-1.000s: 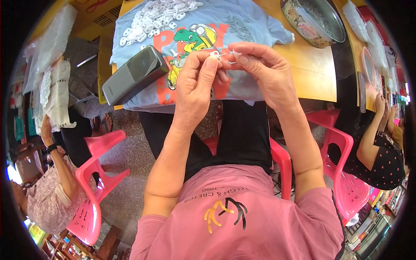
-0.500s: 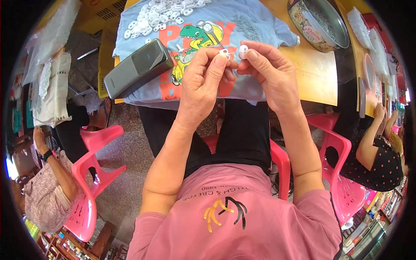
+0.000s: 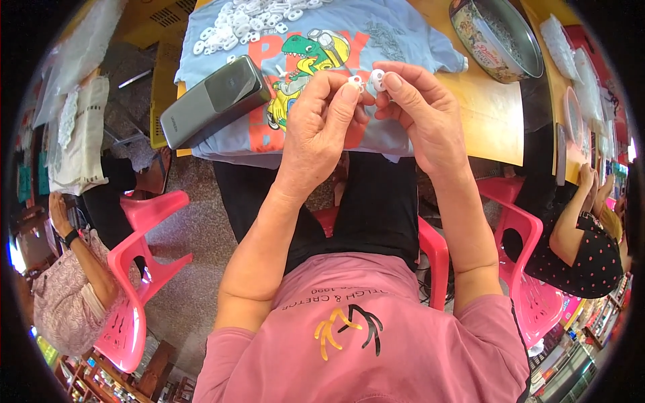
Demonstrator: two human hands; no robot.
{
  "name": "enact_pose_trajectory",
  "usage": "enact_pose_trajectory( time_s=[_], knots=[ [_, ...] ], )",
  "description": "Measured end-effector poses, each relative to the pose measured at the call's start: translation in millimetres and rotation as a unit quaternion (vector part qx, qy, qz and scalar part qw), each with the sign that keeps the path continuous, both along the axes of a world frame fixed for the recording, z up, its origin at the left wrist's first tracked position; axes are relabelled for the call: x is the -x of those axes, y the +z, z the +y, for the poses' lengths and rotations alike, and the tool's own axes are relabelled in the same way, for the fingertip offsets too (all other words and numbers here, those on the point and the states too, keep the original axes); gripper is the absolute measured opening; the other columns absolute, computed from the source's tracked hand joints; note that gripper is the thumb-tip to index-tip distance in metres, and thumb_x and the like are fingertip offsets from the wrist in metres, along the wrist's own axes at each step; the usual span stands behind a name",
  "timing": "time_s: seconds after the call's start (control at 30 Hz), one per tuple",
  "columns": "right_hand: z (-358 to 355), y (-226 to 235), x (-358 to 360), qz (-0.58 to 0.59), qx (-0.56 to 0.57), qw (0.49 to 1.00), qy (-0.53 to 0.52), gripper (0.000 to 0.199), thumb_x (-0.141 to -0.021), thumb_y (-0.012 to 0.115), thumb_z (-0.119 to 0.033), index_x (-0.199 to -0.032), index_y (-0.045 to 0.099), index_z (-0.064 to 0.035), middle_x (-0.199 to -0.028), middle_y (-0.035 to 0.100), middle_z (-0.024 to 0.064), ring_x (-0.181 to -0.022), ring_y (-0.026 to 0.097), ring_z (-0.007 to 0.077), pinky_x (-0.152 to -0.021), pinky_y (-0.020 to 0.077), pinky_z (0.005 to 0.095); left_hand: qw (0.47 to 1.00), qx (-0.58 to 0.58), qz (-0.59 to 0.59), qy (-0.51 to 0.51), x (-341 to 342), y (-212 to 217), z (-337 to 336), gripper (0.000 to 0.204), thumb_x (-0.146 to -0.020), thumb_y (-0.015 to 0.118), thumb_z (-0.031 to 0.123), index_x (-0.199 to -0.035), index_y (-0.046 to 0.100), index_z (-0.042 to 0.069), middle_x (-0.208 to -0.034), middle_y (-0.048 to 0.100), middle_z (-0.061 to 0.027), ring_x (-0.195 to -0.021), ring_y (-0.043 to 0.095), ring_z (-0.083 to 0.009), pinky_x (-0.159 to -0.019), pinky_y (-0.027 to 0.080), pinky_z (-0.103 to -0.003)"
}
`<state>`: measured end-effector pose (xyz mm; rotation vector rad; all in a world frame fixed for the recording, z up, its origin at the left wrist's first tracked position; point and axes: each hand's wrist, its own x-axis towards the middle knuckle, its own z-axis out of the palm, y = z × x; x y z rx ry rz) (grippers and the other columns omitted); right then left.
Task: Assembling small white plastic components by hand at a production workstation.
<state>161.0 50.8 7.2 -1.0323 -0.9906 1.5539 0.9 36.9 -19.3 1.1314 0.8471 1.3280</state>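
Note:
Above the table edge, my left hand point(image 3: 321, 111) pinches a small white plastic two-holed piece point(image 3: 355, 81), which looks like part of a cord lock, between thumb and fingers. Close to its right, my right hand point(image 3: 430, 111) is closed on another white plastic piece point(image 3: 377, 78) with holes. The two pieces are nearly end to end; whether they touch I cannot tell. Beneath both hands lies a light blue T-shirt point(image 3: 396, 40) with a dinosaur print. A heap of similar white pieces point(image 3: 248, 23) rests on its far left part.
A dark grey box-shaped device point(image 3: 215, 101) lies at the left table edge. An oval tin point(image 3: 480, 47) with fine silvery bits stands far right on the yellow table point(image 3: 500, 124). People sit on both sides, with pink chairs point(image 3: 131, 302) beside me.
The piece in my left hand has moved slightly right, closer to the one in my right hand. Both hands keep their pinch. The heap and the tin stay put.

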Motion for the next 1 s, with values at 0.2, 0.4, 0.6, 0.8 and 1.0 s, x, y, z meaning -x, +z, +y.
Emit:
enact_pose_trajectory(
  time_s=[0.2,0.4,0.6,0.8,1.0],
  knots=[
    [0,3,2,-0.019,-0.015,1.000,-0.007,0.025,-0.094,0.065,-0.018,-0.114,0.067,-0.0027,-0.089,0.065,0.0001,-0.078,0.058,0.0072,-0.071,0.0488,0.0227,1.000,-0.002,0.012,0.007,-1,-2,1,0.016,-0.101,0.051,0.016,-0.096,0.054,0.000,-0.086,0.065,-0.0055,-0.072,0.059,-0.0087,-0.066,0.049,-0.023],
    [0,6,5,-0.075,-0.054,0.995,-0.021,0.024,-0.094,0.065,-0.016,-0.113,0.067,-0.0018,-0.091,0.066,0.0014,-0.076,0.059,0.0075,-0.071,0.0484,0.0220,1.000,-0.002,0.005,0.008,-2,-2,1,0.016,-0.101,0.051,0.015,-0.097,0.054,0.001,-0.086,0.064,-0.0051,-0.072,0.058,-0.0085,-0.065,0.048,-0.023],
    [-1,6,3,-0.089,-0.086,0.992,-0.014,0.023,-0.093,0.065,-0.013,-0.112,0.067,0.0004,-0.091,0.067,0.0022,-0.075,0.058,0.0074,-0.070,0.0472,0.0211,1.000,0.007,0.006,0.011,-4,0,0,0.016,-0.101,0.051,0.016,-0.098,0.055,0.001,-0.086,0.064,-0.0046,-0.072,0.058,-0.0082,-0.065,0.048,-0.023],
    [-5,6,11,-0.093,-0.099,0.991,-0.017,0.024,-0.094,0.065,-0.014,-0.112,0.067,0.0010,-0.090,0.066,0.0021,-0.072,0.056,0.0067,-0.067,0.0460,0.0205,1.000,0.011,0.007,0.016,-4,2,-1,0.017,-0.101,0.052,0.017,-0.097,0.056,0.001,-0.083,0.063,-0.0040,-0.071,0.056,-0.0078,-0.064,0.047,-0.022],
    [-5,5,13,-0.134,-0.139,0.980,-0.039,0.023,-0.094,0.065,-0.013,-0.112,0.067,0.0013,-0.089,0.066,0.0014,-0.071,0.055,0.0064,-0.065,0.0456,0.0199,1.000,0.028,0.004,0.007,-3,2,-3,0.018,-0.101,0.054,0.019,-0.096,0.057,0.002,-0.079,0.061,-0.0009,-0.066,0.052,-0.0044,-0.057,0.042,-0.020]
  ],
)
